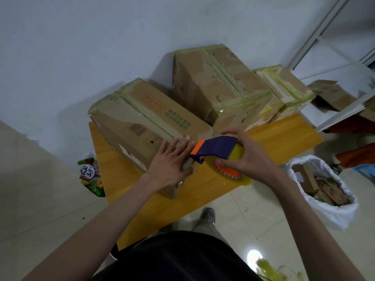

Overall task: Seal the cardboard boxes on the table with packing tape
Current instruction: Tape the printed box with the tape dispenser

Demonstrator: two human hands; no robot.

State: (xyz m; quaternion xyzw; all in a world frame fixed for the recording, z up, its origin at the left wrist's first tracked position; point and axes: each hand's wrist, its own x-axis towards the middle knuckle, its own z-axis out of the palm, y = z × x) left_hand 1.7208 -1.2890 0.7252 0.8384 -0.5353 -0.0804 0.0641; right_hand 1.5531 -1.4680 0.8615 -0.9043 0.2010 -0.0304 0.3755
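Frame centre: left hand [171, 161], fingers flat, pressing nearest cardboard box [146, 126]; right hand [246, 157] gripping tape dispenser [215, 148]; step: taping near end; next: pull tape taut.

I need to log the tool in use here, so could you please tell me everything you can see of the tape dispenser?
The tape dispenser is a handheld one of dark blue plastic with an orange front edge and an orange hub, carrying a roll of yellowish clear tape. The right hand grips it round the roll, with the blue hood above. Its front end meets the near end of the nearest cardboard box, beside the flat left hand, above the wooden table.
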